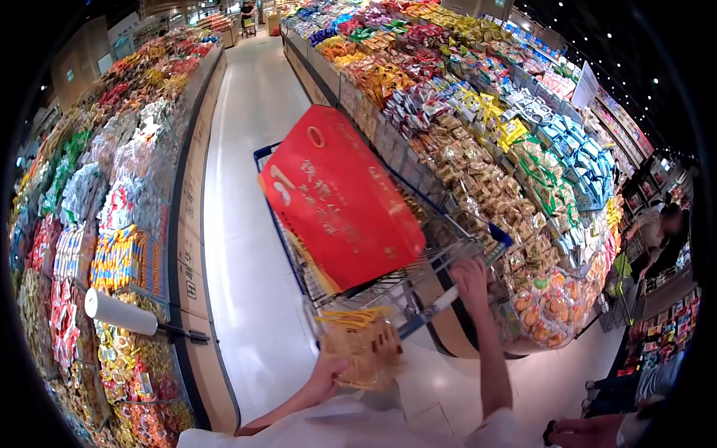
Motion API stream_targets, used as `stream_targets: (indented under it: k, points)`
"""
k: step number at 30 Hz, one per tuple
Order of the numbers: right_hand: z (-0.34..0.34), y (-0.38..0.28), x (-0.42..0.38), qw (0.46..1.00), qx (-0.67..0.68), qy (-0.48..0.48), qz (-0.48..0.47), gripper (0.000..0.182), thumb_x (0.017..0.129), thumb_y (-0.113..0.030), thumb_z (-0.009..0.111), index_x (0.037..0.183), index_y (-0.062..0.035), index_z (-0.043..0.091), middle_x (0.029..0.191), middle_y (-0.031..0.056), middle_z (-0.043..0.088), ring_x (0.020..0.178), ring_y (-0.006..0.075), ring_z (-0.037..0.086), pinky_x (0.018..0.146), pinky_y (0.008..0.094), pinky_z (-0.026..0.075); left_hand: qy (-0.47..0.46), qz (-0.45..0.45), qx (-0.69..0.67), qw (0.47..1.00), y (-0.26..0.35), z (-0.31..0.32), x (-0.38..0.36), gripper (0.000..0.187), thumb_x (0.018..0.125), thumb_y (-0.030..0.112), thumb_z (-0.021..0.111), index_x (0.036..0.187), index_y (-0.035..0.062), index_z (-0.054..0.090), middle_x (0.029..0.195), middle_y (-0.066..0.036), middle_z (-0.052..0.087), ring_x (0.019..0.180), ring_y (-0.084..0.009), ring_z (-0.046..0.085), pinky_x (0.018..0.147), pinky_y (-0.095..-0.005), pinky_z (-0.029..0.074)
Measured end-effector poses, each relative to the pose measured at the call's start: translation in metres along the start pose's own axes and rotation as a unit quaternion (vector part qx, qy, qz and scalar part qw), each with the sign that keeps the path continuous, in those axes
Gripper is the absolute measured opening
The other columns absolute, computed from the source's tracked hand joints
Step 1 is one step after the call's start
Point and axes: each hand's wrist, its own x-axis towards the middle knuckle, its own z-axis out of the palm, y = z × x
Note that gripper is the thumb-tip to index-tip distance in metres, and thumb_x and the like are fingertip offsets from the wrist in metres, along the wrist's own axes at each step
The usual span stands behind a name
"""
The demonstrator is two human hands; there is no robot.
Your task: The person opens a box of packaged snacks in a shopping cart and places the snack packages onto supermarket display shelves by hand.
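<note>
One pkg (361, 349), tan w/ yellow strips, in L hand (328, 375), fingers closed on its side, near cart (290, 257); R hand (469, 278) wrapped round cart handle, red box (340, 200) in cart.

The cart basket (304, 286) looks like metal wire. The large red box (340, 198) has a smooth, lightly shiny printed surface. The bag (364, 351) in the left hand (328, 377) is clear, glossy plastic. The floor (246, 201) is smooth, pale and glossy.
</note>
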Motion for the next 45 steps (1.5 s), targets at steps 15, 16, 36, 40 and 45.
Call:
stream_targets:
  k: [15,16,36,40,45]
  points:
    - [0.068,0.055,0.128,0.956,0.129,-0.082,-0.250,0.056,0.060,-0.058,0.061,0.060,-0.0027,0.051,0.057,0.0080,0.050,0.060,0.0232,0.051,0.060,0.0323,0.038,0.502,0.619,0.148,0.586,-0.004,0.012,0.169,0.084,0.071,0.024,0.061,0.132,0.0092,0.006,0.131,-0.012,0.021,0.120,-0.0259,0.026,0.101,-0.0397,0.026]
    - [0.068,0.056,0.131,0.952,0.142,-0.085,-0.257,0.056,0.060,-0.058,0.061,0.061,-0.0025,0.050,0.058,0.0080,0.050,0.060,0.0232,0.051,0.060,0.0320,0.038,0.507,0.620,0.165,0.575,-0.001,0.010,0.172,0.083,0.071,0.023,0.061,0.131,0.0091,0.006,0.130,-0.012,0.021,0.120,-0.0259,0.026,0.100,-0.0396,0.027]
    - [0.101,0.113,0.202,0.969,0.187,-0.005,-0.160,0.038,0.060,-0.038,0.068,0.046,-0.0111,0.045,0.043,0.0005,0.040,0.041,0.0153,0.045,0.042,0.0260,0.035,0.434,0.488,0.026,0.757,0.099,0.038,0.292,0.061,0.079,0.034,0.046,0.128,0.0065,0.024,0.123,-0.009,0.036,0.115,-0.0208,0.035,0.098,-0.0347,0.027]
    - [0.109,0.122,0.221,0.976,0.164,-0.015,-0.145,0.036,0.060,-0.037,0.068,0.046,-0.0122,0.044,0.044,0.0001,0.039,0.041,0.0143,0.044,0.042,0.0251,0.034,0.359,0.455,0.180,0.795,0.105,0.010,0.323,0.046,0.086,0.031,0.041,0.124,0.0092,0.029,0.125,-0.007,0.034,0.115,-0.0198,0.035,0.097,-0.0364,0.028]
    - [0.125,0.141,0.253,0.972,0.167,0.020,-0.166,0.035,0.061,-0.036,0.067,0.048,-0.0131,0.043,0.045,-0.0008,0.038,0.042,0.0145,0.042,0.041,0.0265,0.032,0.358,0.391,0.102,0.842,0.137,0.013,0.366,0.039,0.086,0.028,0.044,0.118,0.0092,0.034,0.120,-0.007,0.038,0.112,-0.0181,0.038,0.093,-0.0337,0.033]
